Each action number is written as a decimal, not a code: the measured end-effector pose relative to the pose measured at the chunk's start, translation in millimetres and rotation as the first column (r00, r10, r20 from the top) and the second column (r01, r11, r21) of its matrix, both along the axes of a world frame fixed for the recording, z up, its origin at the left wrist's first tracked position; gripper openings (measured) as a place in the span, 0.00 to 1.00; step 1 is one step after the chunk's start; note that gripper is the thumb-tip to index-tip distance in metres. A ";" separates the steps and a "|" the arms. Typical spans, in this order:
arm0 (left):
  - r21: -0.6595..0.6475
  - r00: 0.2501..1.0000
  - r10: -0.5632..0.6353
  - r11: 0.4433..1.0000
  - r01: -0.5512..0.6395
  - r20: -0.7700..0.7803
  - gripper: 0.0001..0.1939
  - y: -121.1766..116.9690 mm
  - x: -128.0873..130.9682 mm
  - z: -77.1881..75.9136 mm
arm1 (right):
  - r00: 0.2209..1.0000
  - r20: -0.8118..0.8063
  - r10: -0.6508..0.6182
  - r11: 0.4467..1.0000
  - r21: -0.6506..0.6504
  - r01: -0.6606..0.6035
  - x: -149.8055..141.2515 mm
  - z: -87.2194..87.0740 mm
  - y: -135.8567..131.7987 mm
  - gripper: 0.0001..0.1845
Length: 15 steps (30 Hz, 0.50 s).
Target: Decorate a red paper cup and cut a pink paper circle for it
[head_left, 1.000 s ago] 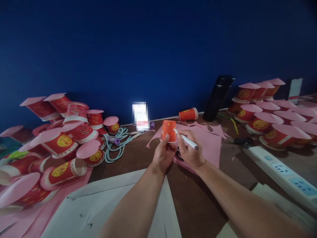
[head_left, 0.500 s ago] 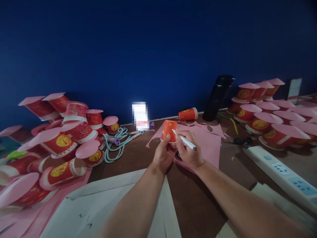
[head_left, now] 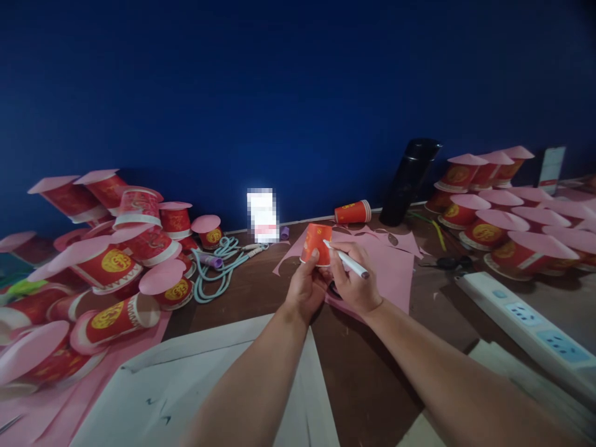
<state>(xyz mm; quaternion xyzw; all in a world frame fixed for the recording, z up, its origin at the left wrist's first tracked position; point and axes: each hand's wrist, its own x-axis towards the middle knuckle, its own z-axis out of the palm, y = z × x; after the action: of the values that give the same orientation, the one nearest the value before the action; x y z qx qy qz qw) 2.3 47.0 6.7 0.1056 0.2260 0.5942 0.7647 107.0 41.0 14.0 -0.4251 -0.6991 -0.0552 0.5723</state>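
Observation:
My left hand [head_left: 303, 288] grips an upside-down red paper cup [head_left: 315, 243] with a gold emblem, thumb against its side. My right hand [head_left: 354, 282] holds a white pen [head_left: 347, 261], its tip touching the cup's right side. Both hands hover over a pink paper sheet [head_left: 391, 268] with round holes cut out of it, lying on the brown table [head_left: 261, 292].
Red cups capped with pink paper discs are heaped at the left [head_left: 112, 261] and lined up at the right [head_left: 493, 226]. One red cup [head_left: 352, 212] lies by the blue wall beside a black bottle [head_left: 410, 181]. A teal cord [head_left: 218, 268], scissors [head_left: 449, 262], a white power strip [head_left: 526, 320] and white card [head_left: 195, 391] surround the hands.
The cup has tilted a little in my left hand and the pen stays at its side. The view has shifted slightly; nothing else on the table has moved.

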 end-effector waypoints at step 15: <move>-0.082 1.000 0.024 0.996 -0.024 -0.007 0.10 0.9 -0.3 0.2 | 0.999 0.001 -0.039 0.999 -0.002 0.039 0.8 -1.5 1.9 0.07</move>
<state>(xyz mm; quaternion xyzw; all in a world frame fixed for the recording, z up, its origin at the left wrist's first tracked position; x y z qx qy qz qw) 2.0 47.9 6.9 0.0729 0.2537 0.5932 0.7605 107.7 42.8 12.5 -0.4392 -0.6912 -0.0657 0.5701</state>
